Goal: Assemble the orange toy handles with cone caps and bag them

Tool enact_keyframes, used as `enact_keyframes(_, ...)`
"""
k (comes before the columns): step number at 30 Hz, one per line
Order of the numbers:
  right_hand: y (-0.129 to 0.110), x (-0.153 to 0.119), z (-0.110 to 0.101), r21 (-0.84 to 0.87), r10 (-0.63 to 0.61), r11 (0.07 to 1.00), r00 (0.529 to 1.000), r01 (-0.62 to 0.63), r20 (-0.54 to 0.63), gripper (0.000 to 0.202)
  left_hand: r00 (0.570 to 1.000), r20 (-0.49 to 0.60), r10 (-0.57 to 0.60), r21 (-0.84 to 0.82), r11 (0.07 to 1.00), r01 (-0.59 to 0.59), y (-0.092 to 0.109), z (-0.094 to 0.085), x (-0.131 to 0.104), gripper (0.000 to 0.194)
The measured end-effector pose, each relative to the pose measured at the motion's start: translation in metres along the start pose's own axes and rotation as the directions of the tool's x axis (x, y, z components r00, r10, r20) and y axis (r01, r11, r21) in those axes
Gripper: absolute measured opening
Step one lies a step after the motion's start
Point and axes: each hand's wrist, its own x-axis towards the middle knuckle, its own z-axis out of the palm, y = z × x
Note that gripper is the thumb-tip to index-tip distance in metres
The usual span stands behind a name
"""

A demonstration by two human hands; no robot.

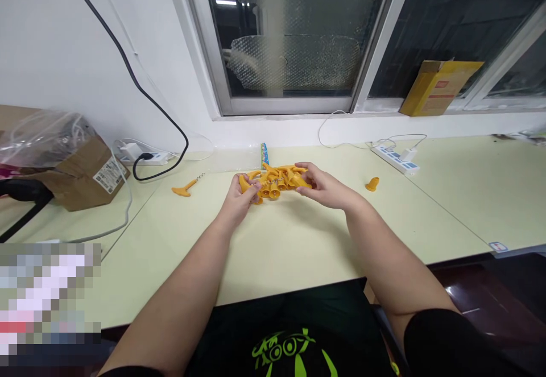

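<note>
A: Any legible text?

B: None. White label [110, 173] on the brown cardboard box [81, 175]: print too small to read. Red patch on the yellow carton [439, 87]: blurred. Green graphic on the black shirt [294, 351]: no readable letters.

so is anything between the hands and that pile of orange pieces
Nothing visible. The left hand and the right hand already grip the orange pieces from either side on the table.
</note>
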Motion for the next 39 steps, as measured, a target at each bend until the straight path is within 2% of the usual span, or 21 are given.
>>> enact_keyframes(3,0.006,0.004,0.009,-0.042,-0.069,0.997,0.984,0.063,-0.166,0.039,1.000,0.014,0.015,0.117,0.993,-0.016,-0.002,-0.003,-0.001,0.055)
enact_keyframes(6,0.022,0.007,0.017,-0.047,-0.080,0.996,0.970,0.071,-0.230,0.027,1.000,0.022,0.014,0.169,0.986,-0.017,-0.005,-0.004,0.000,0.055)
enact_keyframes(10,0.035,0.004,0.020,0.047,-0.073,0.995,0.978,0.083,-0.196,0.029,0.999,0.038,-0.006,0.208,0.978,-0.002,-0.006,-0.003,0.000,0.056)
enact_keyframes(15,0.035,0.003,0.032,0.163,-0.126,0.976,0.985,0.145,-0.121,0.030,0.996,0.080,-0.027,0.262,0.965,0.005,-0.006,0.002,-0.004,0.054)
enact_keyframes(19,0.034,0.006,0.046,0.206,-0.148,0.965,0.985,0.163,-0.085,0.032,0.987,0.146,-0.067,0.229,0.973,0.032,-0.010,0.007,-0.007,0.057)
enact_keyframes(25,0.035,0.007,0.053,0.115,-0.243,0.959,0.961,0.258,-0.129,0.026,0.961,0.144,-0.238,0.159,0.964,0.215,-0.011,0.011,-0.007,0.060)
enact_keyframes(27,0.035,0.006,0.055,0.160,-0.181,0.967,0.977,0.197,-0.109,0.029,0.962,0.148,-0.230,0.161,0.965,0.206,-0.011,0.010,-0.008,0.061)
enact_keyframes(30,0.033,0.006,0.060,0.316,0.031,0.949,0.999,-0.021,-0.028,0.035,0.979,0.182,-0.089,0.193,0.980,0.053,-0.014,0.010,-0.009,0.061)
enact_keyframes(33,0.030,0.007,0.062,0.418,0.153,0.891,0.984,-0.179,0.097,0.041,0.969,0.247,0.021,0.221,0.972,-0.078,-0.015,0.010,-0.011,0.058)
enact_keyframes(36,0.026,0.007,0.061,0.429,0.223,0.848,0.944,-0.310,0.242,0.051,0.961,0.274,0.041,0.267,0.957,-0.117,-0.013,0.011,-0.014,0.056)
enact_keyframes(38,0.023,0.006,0.060,0.413,0.244,0.847,0.935,-0.334,0.256,0.052,0.961,0.273,0.049,0.301,0.944,-0.133,-0.011,0.011,-0.015,0.055)
enact_keyframes(39,0.021,0.006,0.060,0.408,0.226,0.865,0.953,-0.292,0.202,0.047,0.962,0.268,0.055,0.306,0.942,-0.139,-0.009,0.011,-0.014,0.054)
